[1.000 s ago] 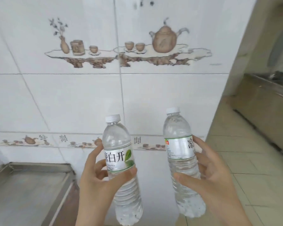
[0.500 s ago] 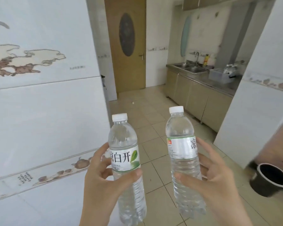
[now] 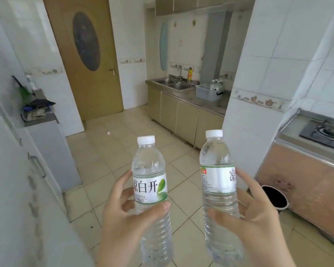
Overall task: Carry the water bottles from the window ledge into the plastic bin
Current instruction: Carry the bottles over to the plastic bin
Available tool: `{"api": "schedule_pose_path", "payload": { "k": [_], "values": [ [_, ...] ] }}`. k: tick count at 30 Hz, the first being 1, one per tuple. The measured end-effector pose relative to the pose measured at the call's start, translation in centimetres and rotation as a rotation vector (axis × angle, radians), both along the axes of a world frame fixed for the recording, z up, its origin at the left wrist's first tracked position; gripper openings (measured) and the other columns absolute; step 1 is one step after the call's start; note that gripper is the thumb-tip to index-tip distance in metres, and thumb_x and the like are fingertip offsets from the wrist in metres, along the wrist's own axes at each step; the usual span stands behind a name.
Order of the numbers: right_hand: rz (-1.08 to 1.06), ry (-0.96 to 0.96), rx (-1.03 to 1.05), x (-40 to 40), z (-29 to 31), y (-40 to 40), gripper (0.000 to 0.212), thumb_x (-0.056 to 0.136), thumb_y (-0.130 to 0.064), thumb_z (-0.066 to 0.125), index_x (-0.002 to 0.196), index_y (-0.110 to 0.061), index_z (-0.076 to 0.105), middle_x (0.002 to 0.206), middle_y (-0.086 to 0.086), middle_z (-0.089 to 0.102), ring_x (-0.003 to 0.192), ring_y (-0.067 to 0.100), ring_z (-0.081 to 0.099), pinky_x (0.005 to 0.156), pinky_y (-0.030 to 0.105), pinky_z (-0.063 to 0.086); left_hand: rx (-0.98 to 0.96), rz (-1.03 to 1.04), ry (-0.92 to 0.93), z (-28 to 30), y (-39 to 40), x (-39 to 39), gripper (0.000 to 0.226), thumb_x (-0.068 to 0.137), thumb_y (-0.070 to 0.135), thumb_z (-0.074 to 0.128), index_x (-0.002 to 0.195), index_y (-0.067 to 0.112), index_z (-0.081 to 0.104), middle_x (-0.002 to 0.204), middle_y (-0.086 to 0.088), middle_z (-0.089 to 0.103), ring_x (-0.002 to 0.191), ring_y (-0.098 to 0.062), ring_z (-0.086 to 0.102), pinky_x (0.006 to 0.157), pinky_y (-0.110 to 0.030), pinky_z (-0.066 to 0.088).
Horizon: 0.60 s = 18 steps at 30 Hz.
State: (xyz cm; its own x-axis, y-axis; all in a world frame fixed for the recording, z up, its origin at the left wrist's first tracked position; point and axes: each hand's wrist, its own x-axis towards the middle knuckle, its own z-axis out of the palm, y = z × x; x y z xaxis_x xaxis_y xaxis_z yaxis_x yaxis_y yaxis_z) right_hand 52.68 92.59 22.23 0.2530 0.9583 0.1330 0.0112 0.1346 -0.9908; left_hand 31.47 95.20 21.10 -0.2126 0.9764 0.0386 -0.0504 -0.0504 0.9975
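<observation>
The view has swung to face the kitchen; the plastic bin (image 3: pixel 205 92) lies far off at one o'clock, nearer the right hand (image 3: pixel 258 214), which grips one upright bottle (image 3: pixel 218 182) while the left hand (image 3: pixel 123 218) grips the other bottle (image 3: pixel 149 184).

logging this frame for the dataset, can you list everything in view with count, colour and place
water bottles: 2, clear with white caps, upright, one in the left hand, one in the right hand
plastic bin: 1, translucent grey, on the far counter right of the sink, bottles already inside
sink: 1, steel, double basin, far counter
door: 1, brown with dark oval panel, far wall
gas stove: 1, black, counter at right
bucket: 1, dark inside, on the floor at right
pile of cloths: 1, dark, on the grey unit at left
left hand: fingers round a bottle
right hand: fingers round a bottle
</observation>
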Motion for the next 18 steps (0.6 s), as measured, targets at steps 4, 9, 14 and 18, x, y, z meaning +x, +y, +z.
{"api": "schedule_pose_path", "payload": {
  "k": [4,9,14,18],
  "values": [
    [-0.075,-0.010,0.009,1.6,0.0,4.7,0.091,0.052,0.009,0.086,0.119,-0.045,0.055,0.102,-0.005,0.075,0.090,0.017,0.072,0.078,0.039,0.053,0.032,-0.089,0.004,0.0,6.8,2.4,0.092,0.032,0.032,0.091,0.114,0.056,0.056,0.097,0.016,0.075,0.085,-0.001,0.071,0.076,-0.027,0.049],
    [-0.138,-0.008,-0.003,4.5,-0.1,9.6,0.090,0.048,0.005,0.086,0.120,-0.042,0.056,0.102,-0.006,0.075,0.091,0.015,0.072,0.075,0.037,0.053,0.026,-0.156,0.029,-0.4,13.3,5.9,0.089,0.032,0.034,0.091,0.109,0.063,0.057,0.099,0.013,0.076,0.088,-0.007,0.072,0.079,-0.031,0.051],
    [-0.168,0.018,-0.008,8.8,-1.3,16.1,0.096,0.039,-0.003,0.095,0.118,-0.047,0.058,0.105,-0.005,0.074,0.093,0.019,0.072,0.084,0.047,0.054,-0.003,-0.169,0.033,-1.2,19.8,10.1,0.085,0.036,0.024,0.091,0.106,0.060,0.058,0.096,0.015,0.076,0.084,-0.001,0.071,0.073,-0.026,0.049],
    [-0.152,0.017,-0.010,13.4,-2.6,23.6,0.094,0.042,-0.008,0.090,0.121,-0.046,0.056,0.106,0.001,0.074,0.096,0.025,0.071,0.087,0.054,0.053,-0.016,-0.136,0.022,-2.2,26.2,14.8,0.086,0.033,0.029,0.090,0.105,0.061,0.057,0.097,0.015,0.075,0.082,0.002,0.070,0.070,-0.022,0.048]
  ]
}}
